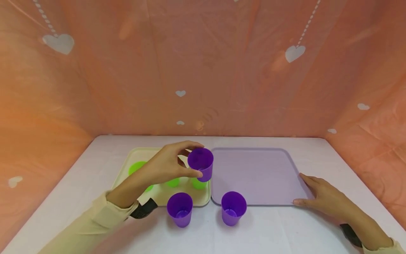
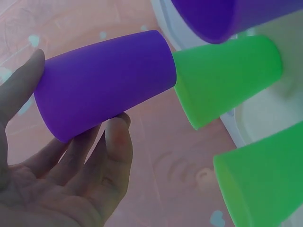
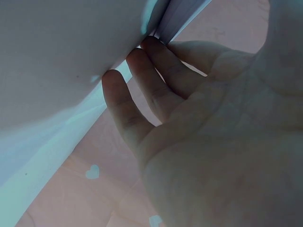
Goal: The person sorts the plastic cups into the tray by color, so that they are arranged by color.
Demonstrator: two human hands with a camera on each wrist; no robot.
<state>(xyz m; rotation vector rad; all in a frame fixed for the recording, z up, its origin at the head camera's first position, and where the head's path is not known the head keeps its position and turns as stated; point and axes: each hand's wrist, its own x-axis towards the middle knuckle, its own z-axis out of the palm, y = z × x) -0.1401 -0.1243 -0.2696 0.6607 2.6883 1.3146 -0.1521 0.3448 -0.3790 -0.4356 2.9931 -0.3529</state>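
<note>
My left hand (image 1: 172, 160) grips a purple cup (image 1: 206, 171) by its upper part, thumb on the near side and fingers round the far side. This cup is upright above the inner edge of the cream tray (image 1: 201, 201). In the left wrist view the held purple cup (image 2: 106, 87) overlaps a green cup (image 2: 227, 78). Several green cups (image 1: 173, 182) are on the cream tray, partly hidden by my left hand and arm. My right hand (image 1: 326, 194) rests at the right edge of the lavender tray (image 1: 253, 176), its fingers spread and loosely bent, fingertips along the rim.
Two more purple cups stand upright on the white tablecloth (image 1: 285, 229) in front of the trays, one on the left (image 1: 182, 220) and one on the right (image 1: 231, 218). An orange curtain (image 1: 222, 70) with white hearts hangs behind the table and along both sides.
</note>
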